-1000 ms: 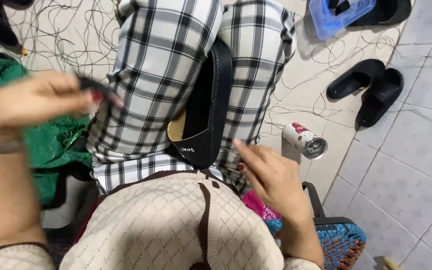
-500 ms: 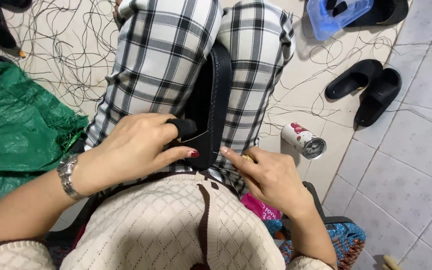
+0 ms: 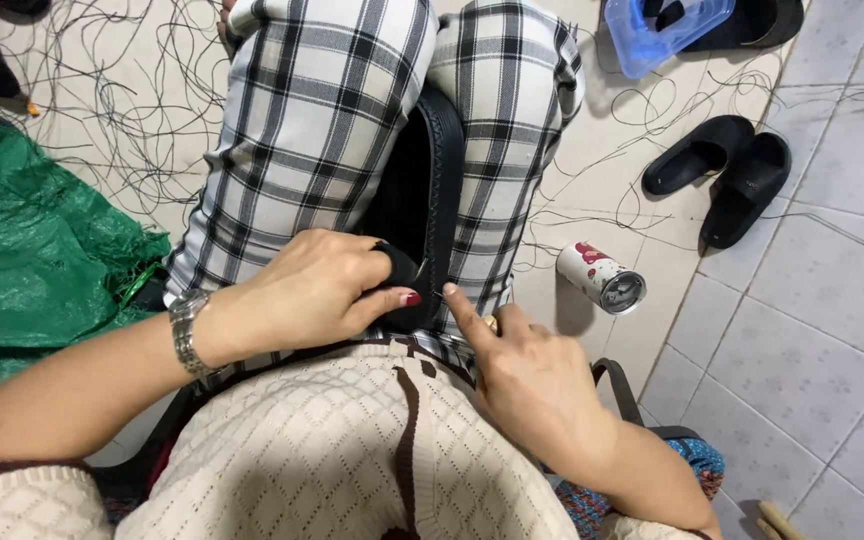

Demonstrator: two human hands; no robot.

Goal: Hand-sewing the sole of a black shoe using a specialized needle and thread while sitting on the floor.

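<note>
The pale tiled floor fills the scene, smooth and square-jointed, strewn at the top left with loose thin black threads in tangled loops. A crumpled green woven plastic sheet lies at the left edge, its fringe frayed near the person's knee. The person sits with legs in black-and-white plaid trousers, and a black shoe sole with a ridged, stitched rim stands on edge, wedged between the thighs. A cream diamond-knit sweater with a dark centre stripe covers the lower part of the view and hides the lap below the sole. The left hand, with a metal wristwatch and red-painted nails, is curled around the near end of the sole, gripping it from the left. The right hand rests just beside the sole on the right thigh, index finger stretched out with its tip touching the rim, the other fingers folded; it seems to pinch something small and yellowish, too hidden to tell. To the right a pair of black slippers lies on the floor, a red-and-white drink can on its side nearer the leg, and a blue plastic tray at the top.
</note>
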